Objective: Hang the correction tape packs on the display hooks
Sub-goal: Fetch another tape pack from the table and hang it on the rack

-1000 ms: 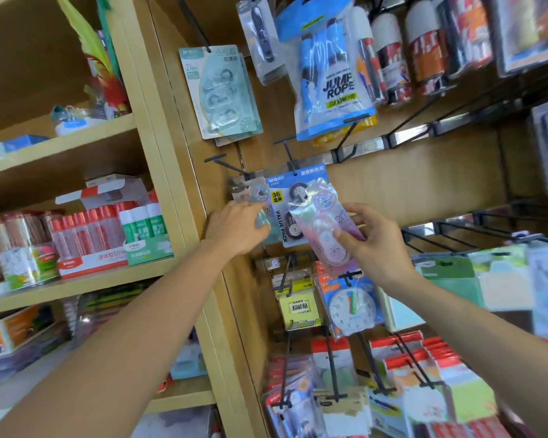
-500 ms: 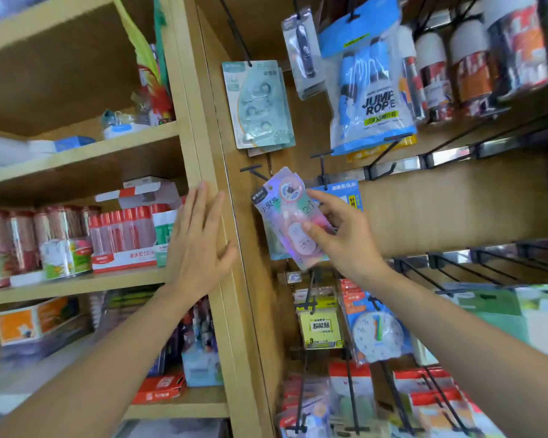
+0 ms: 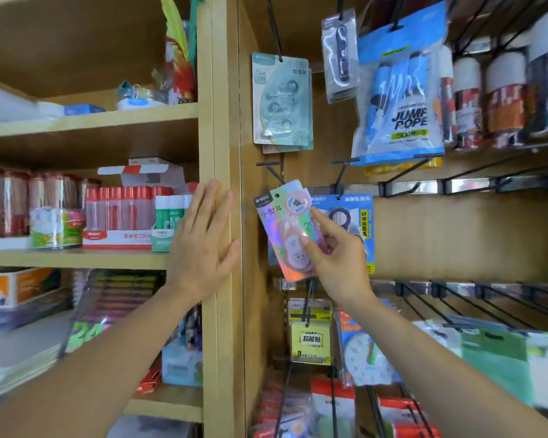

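Wooden shelf unit (image 3: 221, 121) at left, meeting a wooden back panel (image 3: 456, 238) at the corner. Middle shelf: shiny cans (image 3: 13, 200) at the far end, then a tray of red-capped bottles (image 3: 121, 213), with green-labelled glue sticks (image 3: 169, 216) just beside it. An open red-and-white carton (image 3: 146, 172) sits above the bottles. Upper shelf: bright feathers (image 3: 178, 58) standing against the upright. Lower shelf: orange box (image 3: 10, 289). On the panel, upper area: blue jump rope pack (image 3: 399, 102), a small clear pack (image 3: 340, 55) with a dark item beside it, and white-capped cylinders (image 3: 503, 99) further right. Lower area: yellow sticker pack (image 3: 310, 339), with a clock-face pack (image 3: 364, 358) just right of it; print too blurred to read.
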